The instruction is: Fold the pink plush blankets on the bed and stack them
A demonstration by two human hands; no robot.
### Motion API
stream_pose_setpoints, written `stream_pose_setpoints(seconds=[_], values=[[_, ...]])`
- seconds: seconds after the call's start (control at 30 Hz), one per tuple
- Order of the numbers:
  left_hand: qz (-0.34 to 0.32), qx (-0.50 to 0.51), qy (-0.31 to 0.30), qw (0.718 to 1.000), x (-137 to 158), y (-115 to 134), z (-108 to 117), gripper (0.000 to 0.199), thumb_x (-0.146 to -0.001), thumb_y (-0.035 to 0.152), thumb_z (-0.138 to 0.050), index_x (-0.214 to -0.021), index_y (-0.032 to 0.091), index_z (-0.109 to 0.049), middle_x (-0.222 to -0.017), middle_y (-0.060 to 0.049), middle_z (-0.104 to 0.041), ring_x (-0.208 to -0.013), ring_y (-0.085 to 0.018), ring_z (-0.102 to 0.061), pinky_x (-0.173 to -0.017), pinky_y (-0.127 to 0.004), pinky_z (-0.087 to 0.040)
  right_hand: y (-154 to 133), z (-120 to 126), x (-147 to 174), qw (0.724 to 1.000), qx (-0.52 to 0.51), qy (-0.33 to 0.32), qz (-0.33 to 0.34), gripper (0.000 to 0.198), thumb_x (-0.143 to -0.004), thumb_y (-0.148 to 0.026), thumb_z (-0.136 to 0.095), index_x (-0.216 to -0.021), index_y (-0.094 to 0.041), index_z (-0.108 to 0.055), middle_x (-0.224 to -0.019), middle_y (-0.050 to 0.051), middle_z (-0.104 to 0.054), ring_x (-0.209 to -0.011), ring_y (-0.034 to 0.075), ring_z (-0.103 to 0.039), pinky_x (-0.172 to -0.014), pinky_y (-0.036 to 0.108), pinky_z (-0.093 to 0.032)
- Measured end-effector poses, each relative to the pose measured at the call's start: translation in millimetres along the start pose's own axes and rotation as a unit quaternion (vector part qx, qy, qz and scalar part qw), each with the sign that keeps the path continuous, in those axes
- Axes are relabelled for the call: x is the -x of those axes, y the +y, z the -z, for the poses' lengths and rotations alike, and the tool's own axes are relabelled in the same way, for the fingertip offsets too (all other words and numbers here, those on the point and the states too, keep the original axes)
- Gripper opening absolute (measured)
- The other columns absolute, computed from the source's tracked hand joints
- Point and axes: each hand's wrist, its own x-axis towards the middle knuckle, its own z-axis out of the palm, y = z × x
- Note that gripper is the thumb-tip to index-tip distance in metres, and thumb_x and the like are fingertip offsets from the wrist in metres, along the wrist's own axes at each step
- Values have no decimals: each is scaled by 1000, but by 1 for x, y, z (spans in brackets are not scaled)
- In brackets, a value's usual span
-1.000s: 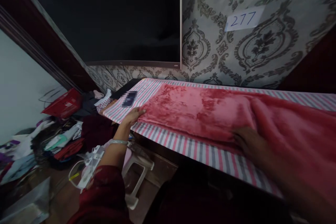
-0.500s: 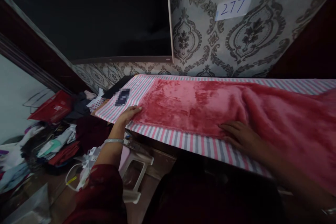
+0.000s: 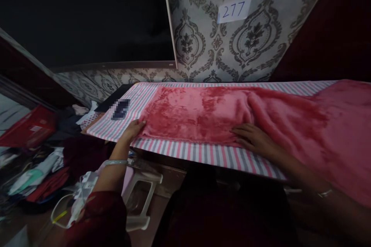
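Head: L hand [image 3: 133, 129], R hand [image 3: 252, 138] on blkt [image 3: 188, 114].

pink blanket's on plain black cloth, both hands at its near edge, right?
Not plain black: the head view shows the cloth striped pink, grey and white. The pink blanket lies on it, left hand and right hand at its near edge.

The pink blanket [image 3: 197, 114] runs out past the right edge, and the television [image 3: 87, 15] past the top and left. Coarse squares mask the dark thing [image 3: 122, 109] on the striped cloth [image 3: 185, 150], which covers most of the worktop [image 3: 112, 98]. Whether the left hand [image 3: 133, 129] pinches the blanket cannot be told.
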Motion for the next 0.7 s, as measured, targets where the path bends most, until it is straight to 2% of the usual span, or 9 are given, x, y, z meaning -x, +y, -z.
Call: stream_pose_setpoints(seconds=[0.1, 0.2, 0.27, 0.37, 0.4, 0.43, 0.57, 0.63, 0.7], values=[[-3, -2, 4, 1000, 1, 2, -1, 10, -86, 15, -63, -78, 15, -68, -65, -5, -71, -52, -16, -63, -55, -25, -51, 4, 1, 4, 998, 58, 3, -14, 37, -99, -29, -43, -126, -22, -67, -120, 12, -69, -110, 28, -63, -95, 48, -53], [-6, -6, 14, 1000, -1, 1, -1, 10, -86, 17, -64, -76, 15, -67, -66, -5, -71, -54, -16, -64, -55, -25, -51, 11, 10, 1, 993, 109, 22, -42, 44, -93, -15, -41, -127, -22, -68, -124, 11, -69, -113, 29, -63, -94, 48, -54], [-7, -12, 21, 1000, -3, 0, 0, 11, -85, 18, -66, -74, 15, -67, -66, -5, -71, -54, -16, -64, -56, -25, -51, 15, 24, -5, 987, 118, 79, -69, 45, -87, -9, -41, -119, -21, -71, -116, 11, -72, -107, 27, -65, -91, 44, -54], [-13, -22, 17, 1000, -4, -2, 2, 7, -83, 21, -70, -78, 16, -68, -68, -5, -71, -61, -19, -67, -61, -26, -53, 17, 46, -13, 958, 135, 233, -102, 40, -83, -9, -47, -114, -18, -71, -109, 10, -74, -101, 26, -66, -92, 43, -53], [-16, -23, 13, 1000, -4, -3, 2, 7, -82, 21, -71, -79, 16, -68, -69, -5, -72, -63, -19, -68, -63, -26, -54, 15, 49, -14, 947, 144, 266, -109, 40, -83, -9, -48, -115, -17, -71, -111, 10, -73, -102, 27, -66, -94, 43, -52], [-19, -23, 9, 1000, -3, -3, 3, 7, -82, 21, -71, -80, 16, -69, -69, -5, -72, -64, -19, -68, -64, -27, -54, 14, 50, -13, 944, 152, 271, -109, 40, -84, -10, -48, -116, -17, -71, -112, 11, -73, -103, 27, -65, -95, 44, -51], [-16, -21, 12, 1000, -3, -4, 5, 8, -82, 21, -73, -80, 15, -69, -67, -5, -71, -59, -18, -66, -60, -25, -52, 16, 33, 1, 982, 136, 111, -67, 44, -87, -10, -41, -117, -18, -73, -117, 10, -73, -105, 28, -64, -94, 46, -52], [-18, -14, 7, 1000, -4, -6, 5, 10, -80, 22, -75, -82, 15, -69, -69, -4, -71, -59, -17, -66, -59, -25, -52, 20, 24, 9, 986, 130, 76, -75, 48, -86, -10, -39, -120, -18, -73, -122, 10, -71, -106, 29, -63, -94, 49, -52], [-24, -3, 8, 1000, -6, -8, 6, 15, -78, 23, -78, -85, 15, -68, -71, -4, -71, -60, -17, -66, -60, -24, -51, 22, 21, 14, 984, 136, 70, -93, 50, -84, -10, -40, -122, -19, -72, -124, 10, -70, -108, 30, -62, -95, 52, -51]])
